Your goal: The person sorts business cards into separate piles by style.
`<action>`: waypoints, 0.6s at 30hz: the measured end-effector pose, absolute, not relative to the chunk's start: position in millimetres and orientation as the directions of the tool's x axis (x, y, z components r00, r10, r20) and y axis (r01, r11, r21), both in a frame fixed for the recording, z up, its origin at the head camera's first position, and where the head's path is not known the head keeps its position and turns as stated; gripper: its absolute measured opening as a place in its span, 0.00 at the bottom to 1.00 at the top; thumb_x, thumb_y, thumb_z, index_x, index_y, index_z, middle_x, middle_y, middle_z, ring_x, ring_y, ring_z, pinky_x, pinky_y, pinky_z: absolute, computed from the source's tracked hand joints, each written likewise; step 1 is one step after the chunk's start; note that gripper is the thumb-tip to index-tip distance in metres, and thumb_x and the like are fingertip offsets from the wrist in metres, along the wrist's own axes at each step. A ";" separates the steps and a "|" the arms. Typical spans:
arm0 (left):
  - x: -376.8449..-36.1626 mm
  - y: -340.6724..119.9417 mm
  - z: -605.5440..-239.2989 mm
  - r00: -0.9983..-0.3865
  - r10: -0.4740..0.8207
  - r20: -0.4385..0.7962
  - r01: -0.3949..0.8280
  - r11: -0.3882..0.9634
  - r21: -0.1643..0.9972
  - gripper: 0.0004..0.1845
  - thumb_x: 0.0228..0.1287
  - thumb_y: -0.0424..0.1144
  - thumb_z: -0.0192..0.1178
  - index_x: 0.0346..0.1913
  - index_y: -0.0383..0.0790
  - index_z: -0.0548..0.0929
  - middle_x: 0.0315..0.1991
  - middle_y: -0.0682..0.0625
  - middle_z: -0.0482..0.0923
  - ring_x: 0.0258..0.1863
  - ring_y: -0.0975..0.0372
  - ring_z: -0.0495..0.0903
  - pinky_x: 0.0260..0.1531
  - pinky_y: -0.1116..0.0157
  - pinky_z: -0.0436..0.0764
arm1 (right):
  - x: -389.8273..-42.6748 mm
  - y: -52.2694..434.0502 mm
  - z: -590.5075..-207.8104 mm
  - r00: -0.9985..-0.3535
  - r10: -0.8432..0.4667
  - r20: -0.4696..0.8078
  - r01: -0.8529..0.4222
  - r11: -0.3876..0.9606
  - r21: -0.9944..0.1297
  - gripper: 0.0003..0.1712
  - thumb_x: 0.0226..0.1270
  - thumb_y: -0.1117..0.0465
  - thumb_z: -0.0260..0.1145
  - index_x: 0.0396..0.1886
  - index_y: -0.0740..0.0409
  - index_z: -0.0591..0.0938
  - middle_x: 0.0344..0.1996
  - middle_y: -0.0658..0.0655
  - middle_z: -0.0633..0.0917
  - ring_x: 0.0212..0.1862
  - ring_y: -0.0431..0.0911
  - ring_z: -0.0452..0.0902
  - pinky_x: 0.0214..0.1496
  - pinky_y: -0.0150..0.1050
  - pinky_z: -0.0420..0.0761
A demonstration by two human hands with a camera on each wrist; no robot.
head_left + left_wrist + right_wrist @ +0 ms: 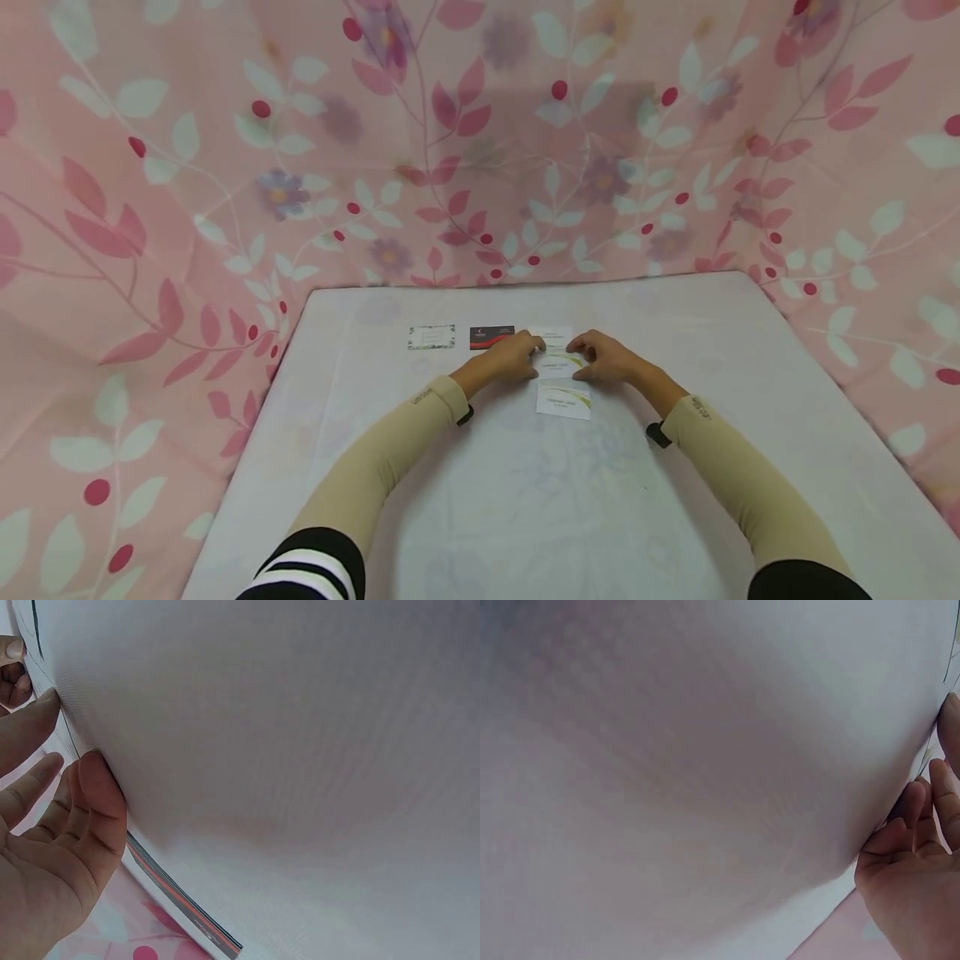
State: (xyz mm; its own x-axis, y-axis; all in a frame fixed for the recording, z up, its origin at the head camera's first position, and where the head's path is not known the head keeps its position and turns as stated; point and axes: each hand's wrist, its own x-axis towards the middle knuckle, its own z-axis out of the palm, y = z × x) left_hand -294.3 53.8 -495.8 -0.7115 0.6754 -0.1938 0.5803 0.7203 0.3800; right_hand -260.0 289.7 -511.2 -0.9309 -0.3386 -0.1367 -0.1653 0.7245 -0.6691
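Observation:
A white business card (558, 367) with a green curve lies on the table between my two hands. My left hand (513, 357) holds its left side, thumb at the near corner and bent fingers at the far one. At its right side my right hand (609, 358) grips likewise with thumb and forefinger. Just behind is another white card (553, 333), partly covered by the fingers. A third white card (564, 402) with a green curve lies nearer to me. In the left wrist view the left hand (67, 832) has its fingertips low at the table surface, beside the right hand's fingertips.
Left of the hands lies a black and red card (491, 335), its corner close to the left hand. Farther left is a white card with a leafy border (431, 337). A white cloth covers the table (480, 500). Pink floral fabric (480, 150) hangs behind and at both sides.

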 end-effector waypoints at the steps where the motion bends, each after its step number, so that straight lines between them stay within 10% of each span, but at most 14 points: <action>1: -293.9 54.3 -496.2 -0.715 0.671 -0.195 0.576 0.724 0.380 0.29 0.61 0.43 0.70 0.65 0.45 0.75 0.53 0.49 0.75 0.49 0.61 0.75 0.53 0.63 0.76 | -260.0 289.4 -511.1 -0.930 -0.343 -0.134 -0.174 0.730 -0.661 0.30 0.54 0.62 0.78 0.56 0.63 0.79 0.49 0.62 0.76 0.43 0.50 0.70 0.48 0.44 0.70; 18: -286.8 56.6 -498.9 -0.731 0.662 -0.166 0.588 0.734 0.340 0.30 0.60 0.43 0.70 0.65 0.43 0.76 0.59 0.45 0.71 0.48 0.61 0.74 0.52 0.64 0.76 | -255.1 285.0 -509.2 -0.933 -0.346 -0.097 -0.217 0.758 -0.615 0.29 0.53 0.62 0.78 0.55 0.62 0.79 0.44 0.60 0.74 0.43 0.50 0.68 0.47 0.44 0.70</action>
State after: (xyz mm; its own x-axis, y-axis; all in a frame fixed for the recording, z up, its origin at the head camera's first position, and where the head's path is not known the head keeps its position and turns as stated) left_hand -286.8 56.6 -498.9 -0.7309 0.6621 -0.1655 0.5879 0.7340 0.3401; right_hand -255.1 285.0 -509.2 -0.9330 -0.3464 -0.0974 -0.2171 0.7577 -0.6155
